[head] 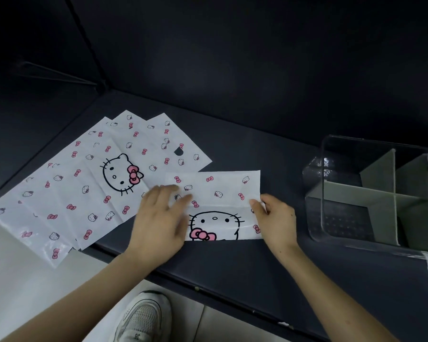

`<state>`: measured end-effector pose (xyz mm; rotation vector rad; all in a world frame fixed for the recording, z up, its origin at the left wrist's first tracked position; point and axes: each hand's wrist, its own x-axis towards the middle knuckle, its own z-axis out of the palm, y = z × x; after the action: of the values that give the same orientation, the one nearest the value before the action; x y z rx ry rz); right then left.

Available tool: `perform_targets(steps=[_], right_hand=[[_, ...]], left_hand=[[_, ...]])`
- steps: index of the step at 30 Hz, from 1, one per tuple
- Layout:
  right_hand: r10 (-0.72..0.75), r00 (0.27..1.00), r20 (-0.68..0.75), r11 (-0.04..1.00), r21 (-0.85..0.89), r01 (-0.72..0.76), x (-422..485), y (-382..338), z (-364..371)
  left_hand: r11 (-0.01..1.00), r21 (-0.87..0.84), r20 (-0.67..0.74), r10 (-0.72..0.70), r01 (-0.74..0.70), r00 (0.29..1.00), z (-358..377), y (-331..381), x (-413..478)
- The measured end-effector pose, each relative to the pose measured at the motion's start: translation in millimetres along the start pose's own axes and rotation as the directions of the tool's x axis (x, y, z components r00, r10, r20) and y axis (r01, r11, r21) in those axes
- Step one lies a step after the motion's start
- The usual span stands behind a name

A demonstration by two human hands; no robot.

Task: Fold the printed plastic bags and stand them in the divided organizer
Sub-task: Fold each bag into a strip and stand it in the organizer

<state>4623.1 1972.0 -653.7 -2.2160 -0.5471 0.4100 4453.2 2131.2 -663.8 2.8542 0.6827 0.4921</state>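
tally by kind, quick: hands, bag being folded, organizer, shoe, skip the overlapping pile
hands: 2 (left hand, right hand)
bag being folded: 1
organizer: 1
shoe: 1
total: 5

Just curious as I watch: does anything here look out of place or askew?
Yes: the flat bags lie fanned askew, and their near corner hangs over the table edge. Otherwise nothing stands out.

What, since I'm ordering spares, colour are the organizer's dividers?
Pale grey-green dividers in the clear organizer, best in the head view.
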Motion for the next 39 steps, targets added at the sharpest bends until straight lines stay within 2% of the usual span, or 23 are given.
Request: perform_targets(steps=[3, 6, 25, 26, 28, 29, 31, 34, 36, 39], right_hand=[[0.007, 1.0, 0.004, 1.0, -0.001, -0.007, -0.2, -0.7, 0.4], [0.008, 1.0, -0.013, 0.999, -0.044, -0.009, 2.5, 2.0, 2.7], [0.01, 0.999, -0.032, 0.982, -0.188, -0.016, 10.1, -0.9, 8.8], [-0.021, 0.997, -0.068, 0.956, -0.293, 0.0, 7.1, -3.1, 8.7], [-0.27, 0.945, -0.185, 0.789, -0.605, 0.108, -5.1, -4.0, 12.4], [-0.381, 0.912, -0.152, 0.696, -0.696, 0.175, -14.4, -2.3, 17.4], [-0.492, 0.871, -0.011, 0.603, -0.726, 0.331, -32.1, 2.4, 30.1], [-0.452, 0.887, 0.097, 0.601, -0.702, 0.383, -45.6, 17.0, 35.8], [-0.395, 0.916, 0.077, 0.611, -0.722, 0.324, -44.2, 30.0, 26.2], [-0.365, 0.931, -0.012, 0.683, -0.683, 0.26, -42.4, 44.5, 5.7]], left_hand=[[0.996, -0.007, 0.186, 0.091, -0.091, 0.978, 17.4, 9.0, -4.4], [0.998, 0.023, 0.286, 0.047, -0.056, 0.957, 27.2, 11.9, -10.2], [0.996, 0.091, 0.275, -0.021, -0.004, 0.961, 31.0, 16.2, -18.8], [0.996, 0.092, 0.276, -0.019, -0.007, 0.961, 30.9, 16.1, -18.9], [0.995, 0.099, 0.279, -0.019, -0.009, 0.96, 30.9, 16.2, -18.6], [0.995, 0.103, 0.28, -0.021, -0.008, 0.96, 30.9, 16.3, -18.2], [0.994, 0.11, 0.278, -0.021, -0.01, 0.96, 31.1, 16.7, -18.0], [0.994, 0.106, 0.279, -0.02, -0.01, 0.96, 29.9, 17.1, -18.3], [0.995, 0.099, 0.275, -0.025, -0.002, 0.961, 28.7, 17.8, -18.1], [0.996, 0.089, 0.283, -0.03, 0.005, 0.959, 27.7, 18.1, -16.9]])
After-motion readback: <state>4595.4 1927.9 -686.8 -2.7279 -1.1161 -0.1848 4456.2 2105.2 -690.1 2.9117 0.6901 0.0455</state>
